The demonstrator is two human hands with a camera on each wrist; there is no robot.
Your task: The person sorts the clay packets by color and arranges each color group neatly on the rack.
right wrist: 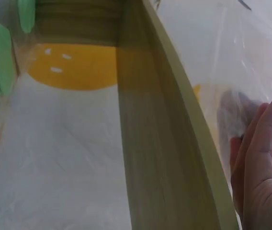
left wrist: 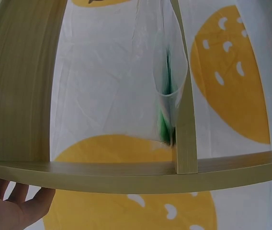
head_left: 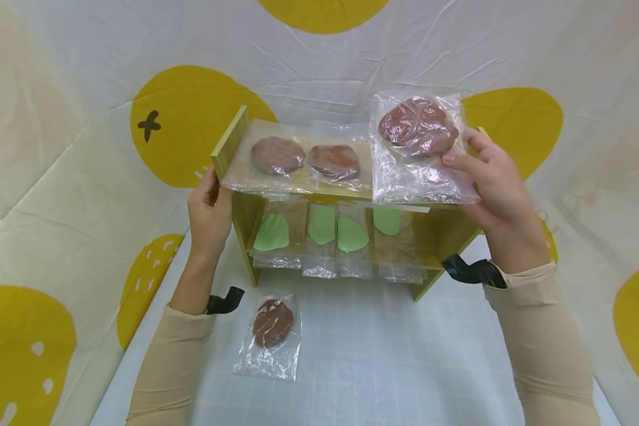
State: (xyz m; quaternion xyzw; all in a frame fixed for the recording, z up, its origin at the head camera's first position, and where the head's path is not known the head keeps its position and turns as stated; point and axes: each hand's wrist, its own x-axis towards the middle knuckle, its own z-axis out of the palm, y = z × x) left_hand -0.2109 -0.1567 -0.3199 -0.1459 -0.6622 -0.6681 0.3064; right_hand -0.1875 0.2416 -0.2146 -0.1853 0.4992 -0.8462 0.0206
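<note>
My right hand (head_left: 503, 183) pinches a clear plastic bag (head_left: 426, 183) with a flat reddish-brown patty-like disc (head_left: 419, 127) inside, thumb in front. The bag is held upright at the right part of a small wooden shelf (head_left: 447, 234), covering some of its top. In the right wrist view, the fingers (right wrist: 258, 143) are behind the blurred bag. On the shelf's left side panel (head_left: 230, 142) rests my left hand (head_left: 210, 210); its fingers (left wrist: 18, 201) touch the panel's outer face. Two similar bagged discs (head_left: 278, 155) lie side by side on the top board.
Several bags with green flat pieces (head_left: 322, 225) hang over the lower board's front edge. Another bagged brown disc (head_left: 273, 323) lies on the pale tablecloth (head_left: 383, 355) in front of the shelf. A white cloth with yellow shapes (head_left: 191, 124) hangs behind.
</note>
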